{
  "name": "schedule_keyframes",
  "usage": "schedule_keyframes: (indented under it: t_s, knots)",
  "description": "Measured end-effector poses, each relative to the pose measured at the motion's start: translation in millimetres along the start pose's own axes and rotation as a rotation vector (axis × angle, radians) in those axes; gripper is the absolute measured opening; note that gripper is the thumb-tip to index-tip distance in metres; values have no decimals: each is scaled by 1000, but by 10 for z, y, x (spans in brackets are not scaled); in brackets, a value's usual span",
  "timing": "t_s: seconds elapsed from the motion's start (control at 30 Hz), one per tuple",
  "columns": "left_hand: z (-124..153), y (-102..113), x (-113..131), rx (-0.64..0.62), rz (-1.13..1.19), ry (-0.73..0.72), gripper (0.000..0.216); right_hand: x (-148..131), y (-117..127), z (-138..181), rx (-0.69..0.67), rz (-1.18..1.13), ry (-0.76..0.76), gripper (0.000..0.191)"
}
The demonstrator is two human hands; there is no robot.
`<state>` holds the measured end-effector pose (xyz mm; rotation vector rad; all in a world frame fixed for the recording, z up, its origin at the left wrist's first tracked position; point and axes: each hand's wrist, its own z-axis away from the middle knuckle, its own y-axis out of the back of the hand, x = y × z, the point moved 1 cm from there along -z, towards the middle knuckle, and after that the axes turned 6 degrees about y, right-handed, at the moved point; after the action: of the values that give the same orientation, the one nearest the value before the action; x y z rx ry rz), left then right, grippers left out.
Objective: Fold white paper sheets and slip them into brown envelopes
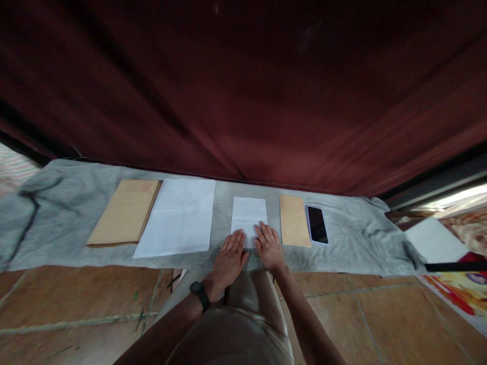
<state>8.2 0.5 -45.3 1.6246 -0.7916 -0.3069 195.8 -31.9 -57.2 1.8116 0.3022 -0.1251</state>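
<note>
A folded sheet of white paper (pixel 249 210) lies on the grey cloth in front of me. My left hand (pixel 229 257) rests flat at its lower left corner, fingers stretched out. On the lower right part of the same paper lies my right hand (pixel 269 246), its fingers also extended and slightly spread. Neither hand grips anything. Left of the folded paper is a stack of larger white sheets (pixel 180 215). Beyond that sits a pile of brown envelopes (pixel 124 213). Just right of my right hand is a single brown envelope (pixel 294 220), with a phone (pixel 317 224) beside it, screen dark.
Grey cloth (pixel 353 238) covers the long narrow surface, wrinkled at both ends. A dark red curtain (pixel 243 101) hangs along the far edge. Tiled floor (pixel 99 294) shows below. At the right are a white sheet (pixel 437 241) and a colourful printed bag or poster (pixel 462 294).
</note>
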Motion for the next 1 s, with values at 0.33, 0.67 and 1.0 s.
schedule_keyframes:
  t_s: [0.33, 0.67, 1.0]
  knots:
    - [12, 66, -212, 53, -31, 123, 63, 83, 75, 215, 37, 8, -8, 55]
    - [-167, 98, -77, -123, -91, -146, 52, 91, 133, 187, -10, -42, 135, 52]
    - [-360, 91, -26, -139, -26, -104, 54, 106, 246, 99, -43, -45, 163, 46]
